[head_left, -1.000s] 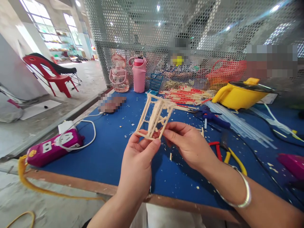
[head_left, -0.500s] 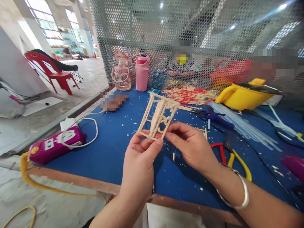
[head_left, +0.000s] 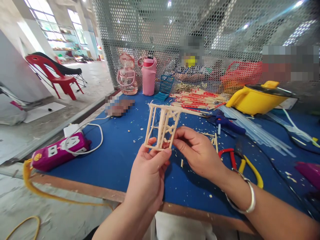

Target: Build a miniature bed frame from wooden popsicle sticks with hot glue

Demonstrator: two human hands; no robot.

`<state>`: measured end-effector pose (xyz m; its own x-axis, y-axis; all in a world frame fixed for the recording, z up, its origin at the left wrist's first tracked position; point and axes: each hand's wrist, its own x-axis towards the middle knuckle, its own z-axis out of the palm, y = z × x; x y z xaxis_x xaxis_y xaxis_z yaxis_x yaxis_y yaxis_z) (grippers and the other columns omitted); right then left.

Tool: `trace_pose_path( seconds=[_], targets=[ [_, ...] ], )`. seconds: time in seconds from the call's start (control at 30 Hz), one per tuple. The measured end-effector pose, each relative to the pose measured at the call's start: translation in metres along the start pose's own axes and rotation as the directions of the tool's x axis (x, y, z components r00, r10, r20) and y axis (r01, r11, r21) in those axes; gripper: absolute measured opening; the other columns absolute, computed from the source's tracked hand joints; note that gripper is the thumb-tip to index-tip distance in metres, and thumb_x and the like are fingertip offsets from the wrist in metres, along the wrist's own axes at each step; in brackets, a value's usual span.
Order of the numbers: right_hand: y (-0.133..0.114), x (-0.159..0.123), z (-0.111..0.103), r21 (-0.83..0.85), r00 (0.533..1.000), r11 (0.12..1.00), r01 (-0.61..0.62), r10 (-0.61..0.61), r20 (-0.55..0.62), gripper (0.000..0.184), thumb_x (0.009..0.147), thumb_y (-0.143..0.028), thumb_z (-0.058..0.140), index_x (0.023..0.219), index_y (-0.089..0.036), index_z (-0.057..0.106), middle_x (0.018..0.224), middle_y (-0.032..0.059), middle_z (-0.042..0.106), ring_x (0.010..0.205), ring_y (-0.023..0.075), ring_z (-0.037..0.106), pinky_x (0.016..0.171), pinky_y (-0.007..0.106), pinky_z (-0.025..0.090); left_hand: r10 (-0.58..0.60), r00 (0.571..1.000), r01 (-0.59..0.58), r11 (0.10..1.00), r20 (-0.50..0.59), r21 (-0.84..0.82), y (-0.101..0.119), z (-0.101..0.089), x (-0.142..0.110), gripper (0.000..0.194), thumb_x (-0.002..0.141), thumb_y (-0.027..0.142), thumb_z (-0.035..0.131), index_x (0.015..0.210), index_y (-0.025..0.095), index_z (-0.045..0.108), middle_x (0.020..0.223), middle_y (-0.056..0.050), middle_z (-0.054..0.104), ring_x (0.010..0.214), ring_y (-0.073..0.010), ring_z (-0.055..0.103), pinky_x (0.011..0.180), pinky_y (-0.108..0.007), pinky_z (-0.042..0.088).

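A small frame (head_left: 162, 128) built from thin wooden sticks is held upright above the blue tabletop. Fine glue-like strands trail from its upper edge, and small zigzag pieces fill its right side. My left hand (head_left: 152, 163) grips the bottom, thumb in front and fingers behind. My right hand (head_left: 197, 150) is closed at the lower right post, thumb and forefinger pinched against it; those fingertips are partly hidden. Pliers (head_left: 240, 160) with red and yellow handles lie near my right wrist. Behind them rests a blue glue gun (head_left: 228, 122).
A pile of red-tipped sticks (head_left: 197, 99), clear glue sticks (head_left: 257, 130) and a yellow pot (head_left: 258, 98) stand toward the back right. Two pink bottles (head_left: 149, 76) are by the perforated screen (head_left: 140, 36), a person beyond it. A purple power strip (head_left: 60, 151) sits left. Scraps dot the table.
Both hands have tilted the stick frame more upright and turned it, so its right side with the zigzag pieces faces me more. The grip looks the same.
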<state>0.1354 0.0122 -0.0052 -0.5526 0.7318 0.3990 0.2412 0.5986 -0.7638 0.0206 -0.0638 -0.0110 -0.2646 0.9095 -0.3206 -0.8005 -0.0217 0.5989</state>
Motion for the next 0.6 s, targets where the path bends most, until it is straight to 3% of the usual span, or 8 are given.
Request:
trace_pose_path(
  seconds=[0.2,0.33,0.6],
  targets=[
    [0.0017,-0.0008,-0.0019,0.041,0.999,0.998,-0.042,0.041,0.02,0.014,0.09,-0.025,0.053,0.093,-0.021,0.066,0.089,0.0022,0.067,0.083,0.0159,0.061,0.08,0.029,0.047,0.012,1.0,-0.012,0.999,0.003,0.039,-0.0006,-0.0004,0.001,0.049,0.064,0.005,0.074,0.105,0.017,0.05,0.083,0.001,0.066,0.054,-0.0019,0.051,0.05,-0.013,0.038],
    [0.0024,-0.0013,-0.0008,0.156,0.995,0.983,-0.097,0.094,0.028,0.013,0.088,-0.026,0.055,0.093,-0.021,0.067,0.092,0.0016,0.069,0.083,0.0152,0.062,0.081,0.029,0.047,0.013,1.0,-0.013,0.999,0.008,0.041,-0.0012,-0.0007,0.0013,0.049,0.064,0.003,0.073,0.105,0.017,0.05,0.082,0.001,0.066,0.054,-0.0019,0.051,0.051,-0.013,0.039],
    [-0.0027,-0.0037,0.0028,0.488,0.967,0.836,-0.249,0.242,0.078,0.011,0.075,-0.02,0.063,0.086,-0.021,0.067,0.084,-0.0001,0.071,0.079,0.015,0.064,0.078,0.029,0.049,-0.004,1.0,0.004,0.999,0.014,0.043,-0.0021,0.0,0.0012,0.049,0.065,0.005,0.074,0.107,0.018,0.052,0.087,0.0,0.068,0.059,-0.0034,0.056,0.054,-0.014,0.04]
  ],
)
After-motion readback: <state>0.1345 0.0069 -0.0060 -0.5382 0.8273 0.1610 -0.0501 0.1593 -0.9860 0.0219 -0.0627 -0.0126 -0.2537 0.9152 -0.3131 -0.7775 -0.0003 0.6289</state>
